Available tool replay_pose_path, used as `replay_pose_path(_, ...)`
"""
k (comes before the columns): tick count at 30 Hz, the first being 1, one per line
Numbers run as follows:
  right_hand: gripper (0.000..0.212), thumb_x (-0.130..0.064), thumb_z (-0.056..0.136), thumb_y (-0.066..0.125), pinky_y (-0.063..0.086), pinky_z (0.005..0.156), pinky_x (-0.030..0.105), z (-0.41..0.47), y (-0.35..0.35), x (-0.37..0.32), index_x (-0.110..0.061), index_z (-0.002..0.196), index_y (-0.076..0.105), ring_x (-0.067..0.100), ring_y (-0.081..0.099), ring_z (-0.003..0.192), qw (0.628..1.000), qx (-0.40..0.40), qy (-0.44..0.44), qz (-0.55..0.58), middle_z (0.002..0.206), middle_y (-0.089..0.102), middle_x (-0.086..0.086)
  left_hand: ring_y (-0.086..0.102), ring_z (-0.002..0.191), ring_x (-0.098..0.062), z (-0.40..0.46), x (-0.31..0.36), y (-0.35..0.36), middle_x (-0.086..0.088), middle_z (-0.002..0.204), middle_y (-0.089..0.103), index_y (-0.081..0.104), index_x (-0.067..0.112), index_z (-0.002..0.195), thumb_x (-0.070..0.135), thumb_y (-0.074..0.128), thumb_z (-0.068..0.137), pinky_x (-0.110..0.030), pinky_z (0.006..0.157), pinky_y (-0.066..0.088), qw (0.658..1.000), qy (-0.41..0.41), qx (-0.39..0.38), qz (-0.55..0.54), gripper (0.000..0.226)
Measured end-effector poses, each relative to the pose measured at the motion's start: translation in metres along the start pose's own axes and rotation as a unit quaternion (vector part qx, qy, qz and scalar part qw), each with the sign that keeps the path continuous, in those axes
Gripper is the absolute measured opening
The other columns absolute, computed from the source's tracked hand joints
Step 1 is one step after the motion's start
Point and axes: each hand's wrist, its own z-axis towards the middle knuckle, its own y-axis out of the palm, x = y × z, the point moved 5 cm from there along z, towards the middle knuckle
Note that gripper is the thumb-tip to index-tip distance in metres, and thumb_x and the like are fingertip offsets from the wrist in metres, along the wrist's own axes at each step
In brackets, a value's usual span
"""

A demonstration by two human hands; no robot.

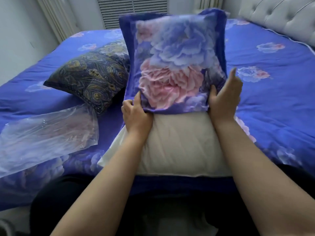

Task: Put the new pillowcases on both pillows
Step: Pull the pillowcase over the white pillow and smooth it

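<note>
Floral pillowcase [175, 65] half over cream pillow [179, 143]; left hand [136, 114] and right hand [225, 97] gripping its open edge; paisley pillow [88, 79] beside

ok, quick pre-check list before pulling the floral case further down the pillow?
1. Left hand grips the case's open edge: ok.
2. Right hand grips the opposite edge: ok.
3. Floral pillowcase covers the pillow's far half: ok.
4. White pillow fully covered: not ok, near half bare.
5. Pillow corners seated in the case's far corners: cannot tell.
6. Second pillow recased: not ok, wears the dark paisley cover.
</note>
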Motion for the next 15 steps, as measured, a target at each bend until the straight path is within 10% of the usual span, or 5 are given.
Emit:
replay_pose_path(5,0.054,-0.063,0.083,0.035,0.041,0.091,0.043,-0.026,0.034,0.004,-0.025,0.108,0.065,0.027,0.052,0.112,0.968,-0.234,-0.089,-0.021,0.114,0.062,0.002,0.038,0.127,-0.027,-0.008,-0.022,0.018,0.000,0.143,0.042,0.053,0.031,0.132,0.012,0.051,0.083,-0.044,0.100,0.032,0.986,0.100,-0.038,0.128,0.053)
replay_pose_path(11,0.051,-0.044,0.097,0.040,0.041,0.075,0.041,-0.056,-0.008,0.075,-0.002,0.082,0.065,0.041,0.055,0.093,0.983,-0.088,0.077,-0.140,0.095,0.063,0.022,0.052,0.114,-0.030,-0.027,-0.059,0.002,-0.004,0.126,0.057,0.055,0.027,0.132,0.017,0.040,0.090,-0.041,0.094,0.045,0.998,0.016,-0.053,0.034,0.046)
replay_pose_path(15,0.021,-0.028,0.085,0.058,0.041,0.081,0.046,-0.052,-0.023,0.045,-0.010,0.093,0.065,0.040,0.053,0.101,0.994,0.011,-0.027,-0.104,0.106,0.058,0.017,0.049,0.113,-0.033,-0.041,-0.067,-0.008,-0.007,0.126,0.054,0.050,0.027,0.135,0.031,0.042,0.097,-0.044,0.093,0.041,0.996,-0.017,-0.056,0.073,0.039)
